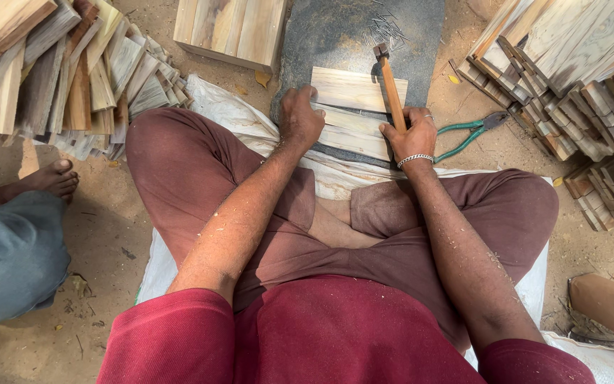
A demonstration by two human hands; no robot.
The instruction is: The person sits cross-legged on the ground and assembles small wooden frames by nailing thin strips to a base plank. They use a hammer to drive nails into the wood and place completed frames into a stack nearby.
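Note:
I sit cross-legged on a white sack point(239, 117). My left hand point(300, 117) presses down on the left end of pale wooden slats point(353, 114) lying on a dark stone slab point(335, 35). My right hand point(412, 135) grips the wooden handle of a small hammer point(390, 85), whose metal head points away from me over the slats. A silver bracelet circles my right wrist. Several thin nails point(385, 30) lie scattered on the slab beyond the slats.
Green-handled pliers point(472, 132) lie on the sandy ground right of the slab. Stacks of wooden slats point(72, 71) stand at left, more wooden slats and frames point(577, 78) at right, a wooden panel point(230, 28) ahead. Another person's foot point(47, 181) rests at left.

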